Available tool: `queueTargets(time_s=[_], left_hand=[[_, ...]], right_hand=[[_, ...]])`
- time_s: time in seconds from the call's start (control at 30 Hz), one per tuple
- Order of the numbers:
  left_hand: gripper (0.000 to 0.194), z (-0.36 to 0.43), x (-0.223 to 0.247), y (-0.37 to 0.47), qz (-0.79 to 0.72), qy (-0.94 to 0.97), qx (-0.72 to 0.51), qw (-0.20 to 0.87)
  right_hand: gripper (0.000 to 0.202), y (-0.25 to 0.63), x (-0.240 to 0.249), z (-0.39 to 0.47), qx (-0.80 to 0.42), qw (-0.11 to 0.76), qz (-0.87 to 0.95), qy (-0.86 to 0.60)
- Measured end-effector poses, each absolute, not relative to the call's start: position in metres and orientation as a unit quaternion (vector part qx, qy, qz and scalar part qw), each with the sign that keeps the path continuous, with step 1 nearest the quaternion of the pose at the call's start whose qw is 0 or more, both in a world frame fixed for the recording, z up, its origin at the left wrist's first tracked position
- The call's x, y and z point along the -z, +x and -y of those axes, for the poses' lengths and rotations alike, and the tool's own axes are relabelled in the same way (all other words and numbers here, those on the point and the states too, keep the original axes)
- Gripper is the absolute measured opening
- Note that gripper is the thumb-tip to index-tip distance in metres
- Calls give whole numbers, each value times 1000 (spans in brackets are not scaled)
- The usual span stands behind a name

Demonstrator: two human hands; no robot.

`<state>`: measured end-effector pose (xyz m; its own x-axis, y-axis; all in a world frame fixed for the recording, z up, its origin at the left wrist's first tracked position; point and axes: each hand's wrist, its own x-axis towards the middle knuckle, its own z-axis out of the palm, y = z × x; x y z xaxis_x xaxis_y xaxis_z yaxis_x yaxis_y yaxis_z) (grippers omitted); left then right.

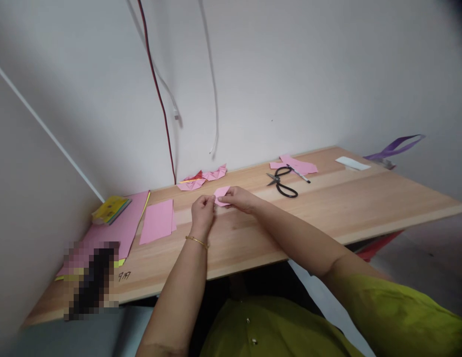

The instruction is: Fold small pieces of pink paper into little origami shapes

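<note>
A small piece of folded pink paper (222,191) is held between both hands, a little above the wooden table. My left hand (203,210) is closed, pinching the paper's near left edge with thumb and forefinger. From the right, my right hand (240,199) grips the same piece, its thumb lying across the front and its fingers partly hidden behind. Just beyond the hands, folded pink paper shapes (191,183) rest near the wall, with a strip of red and yellow among them. Flat pink paper sheets (157,221) lie left of my left hand.
Black-handled scissors (279,182) and a pen (299,174) lie to the right, beside pink paper scraps (301,164). A white strip (353,163) is farther right. At left, a yellow packet (110,209) sits on large pink sheets (122,235). Cables (158,89) hang down the wall.
</note>
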<state>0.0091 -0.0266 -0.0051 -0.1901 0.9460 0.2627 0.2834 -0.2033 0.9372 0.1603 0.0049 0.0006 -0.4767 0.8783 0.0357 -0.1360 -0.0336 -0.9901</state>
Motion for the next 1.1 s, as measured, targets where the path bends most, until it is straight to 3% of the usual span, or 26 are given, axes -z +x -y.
queueTargets(time_s=[0.37, 0.67, 0.83, 1.1], left_hand=[[25, 31, 3, 12, -524, 623, -493, 307], [27, 29, 6, 11, -522, 591, -511, 342], [29, 28, 9, 14, -514, 592, -517, 344], [23, 26, 14, 16, -445, 509, -523, 520]], right_hand=[[27, 161, -3, -6, -566, 442, 591, -367], [32, 160, -6, -2, -562, 417, 620, -356], [28, 162, -6, -2, -500, 411, 675, -354], [27, 166, -1, -10, -476, 415, 687, -359]])
